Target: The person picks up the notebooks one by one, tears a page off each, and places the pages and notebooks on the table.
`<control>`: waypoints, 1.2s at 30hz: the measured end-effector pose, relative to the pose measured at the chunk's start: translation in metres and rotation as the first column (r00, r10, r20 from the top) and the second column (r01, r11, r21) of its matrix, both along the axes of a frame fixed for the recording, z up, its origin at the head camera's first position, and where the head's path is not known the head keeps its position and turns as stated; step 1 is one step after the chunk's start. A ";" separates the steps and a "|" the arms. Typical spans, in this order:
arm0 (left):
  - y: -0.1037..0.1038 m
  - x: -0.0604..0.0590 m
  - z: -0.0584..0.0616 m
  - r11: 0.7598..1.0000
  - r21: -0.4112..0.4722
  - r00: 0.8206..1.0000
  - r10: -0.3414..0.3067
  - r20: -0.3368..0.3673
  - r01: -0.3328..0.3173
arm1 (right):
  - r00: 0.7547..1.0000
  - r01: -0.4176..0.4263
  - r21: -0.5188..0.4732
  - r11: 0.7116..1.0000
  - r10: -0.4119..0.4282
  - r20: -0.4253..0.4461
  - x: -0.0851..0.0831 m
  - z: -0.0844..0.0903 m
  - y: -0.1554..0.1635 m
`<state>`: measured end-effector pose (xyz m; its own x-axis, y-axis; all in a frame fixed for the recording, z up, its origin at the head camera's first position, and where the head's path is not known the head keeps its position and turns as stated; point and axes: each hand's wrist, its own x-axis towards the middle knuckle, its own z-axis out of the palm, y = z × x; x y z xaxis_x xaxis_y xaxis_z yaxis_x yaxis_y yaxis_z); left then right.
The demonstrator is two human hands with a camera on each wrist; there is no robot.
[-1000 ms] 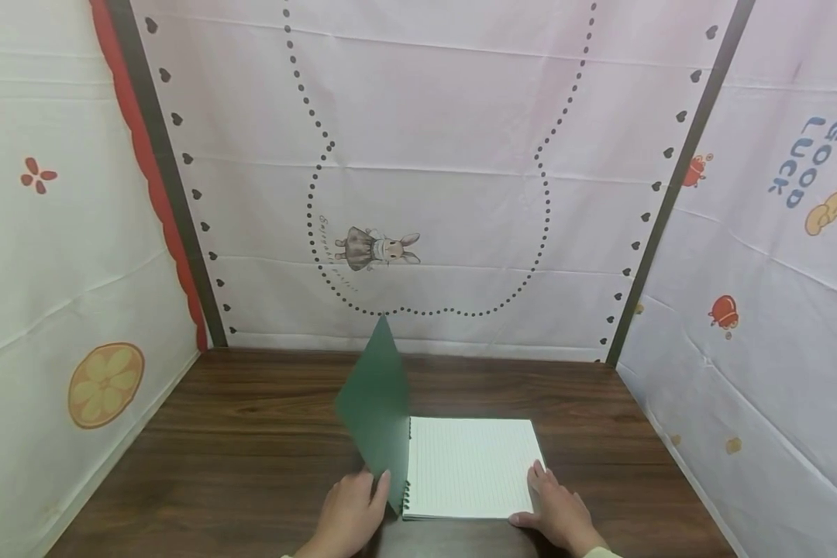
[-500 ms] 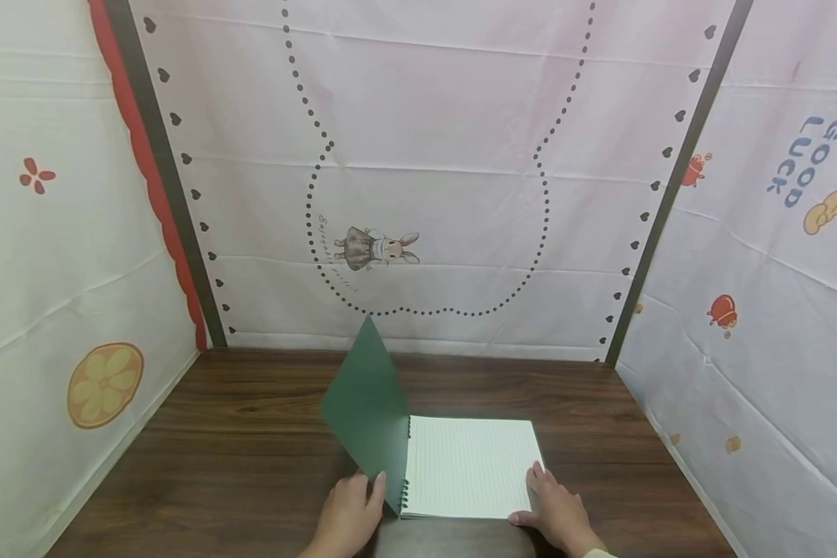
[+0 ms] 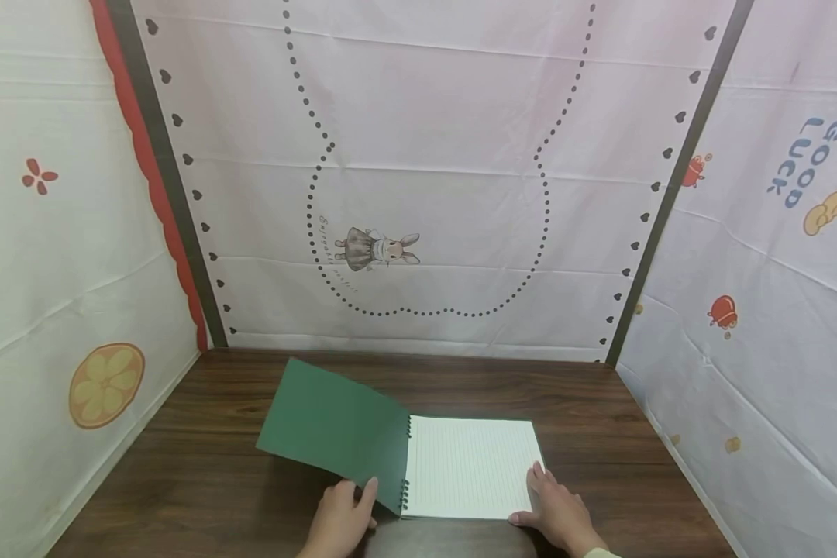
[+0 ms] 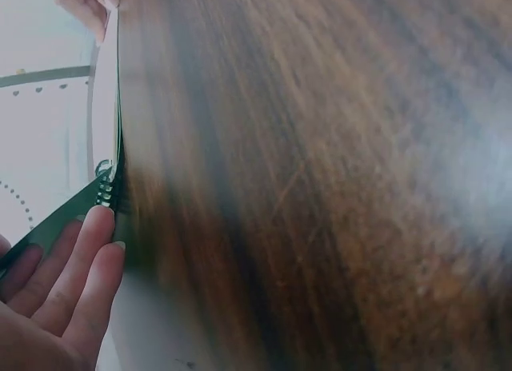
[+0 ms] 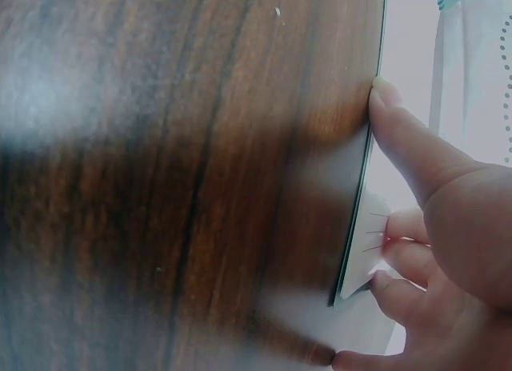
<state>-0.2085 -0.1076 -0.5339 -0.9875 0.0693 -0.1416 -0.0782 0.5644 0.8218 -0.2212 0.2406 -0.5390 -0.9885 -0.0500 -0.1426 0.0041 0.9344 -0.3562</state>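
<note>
Hands (image 3: pixel 342 518) on open notebook (image 3: pixel 469 477); pages seemingly blank

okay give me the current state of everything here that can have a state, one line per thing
Notebook: open, lying flat on the table, blank lined page showing.
Green cover: swung left, tilted, not yet flat.
Left hand: fingers on the cover's near edge.
Right hand: resting on the page's near right corner.

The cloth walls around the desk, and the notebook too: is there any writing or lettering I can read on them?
"GOOD LUCK": blue letters on the right cloth wall, running slantwise downward.
A curved line of small script beside the rabbit picture on the back cloth: too small to read.
The notebook page: ruled lines only, no writing visible.
The green cover: no text visible.
</note>
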 end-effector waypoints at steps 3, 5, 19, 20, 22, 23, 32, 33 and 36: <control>-0.003 0.000 -0.004 0.998 0.061 0.999 -0.008 0.045 0.005 | 1.000 -0.005 0.009 1.000 0.005 0.002 -0.002 -0.001 0.001; -0.005 0.000 -0.006 0.993 0.117 0.997 -0.018 0.079 0.009 | 1.000 -0.009 0.010 1.000 0.009 0.003 -0.003 -0.001 0.002; -0.019 0.010 -0.020 0.823 0.563 0.959 -0.095 0.268 -0.076 | 1.000 -0.002 -0.020 1.000 0.002 -0.001 -0.001 0.000 0.003; -0.020 0.010 -0.021 0.813 0.577 0.956 -0.101 0.275 -0.080 | 1.000 0.000 -0.020 1.000 0.000 0.000 -0.001 -0.001 0.003; -0.022 0.012 -0.023 0.786 0.611 0.947 -0.114 0.302 -0.100 | 1.000 0.002 -0.017 1.000 -0.002 0.000 -0.001 0.000 0.003; -0.022 0.013 -0.023 0.772 0.626 0.941 -0.119 0.317 -0.114 | 1.000 0.002 -0.016 1.000 -0.002 0.000 -0.001 0.000 0.003; -0.027 0.015 -0.027 0.731 0.666 0.926 -0.136 0.353 -0.146 | 1.000 0.007 -0.017 1.000 -0.007 -0.002 0.000 0.002 0.002; -0.027 0.015 -0.027 0.734 0.664 0.928 -0.134 0.349 -0.144 | 1.000 0.007 -0.017 1.000 -0.007 -0.002 0.000 0.002 0.002; -0.028 0.016 -0.029 0.745 0.653 0.932 -0.123 0.340 -0.139 | 1.000 0.009 -0.019 1.000 -0.009 0.000 0.000 0.002 0.001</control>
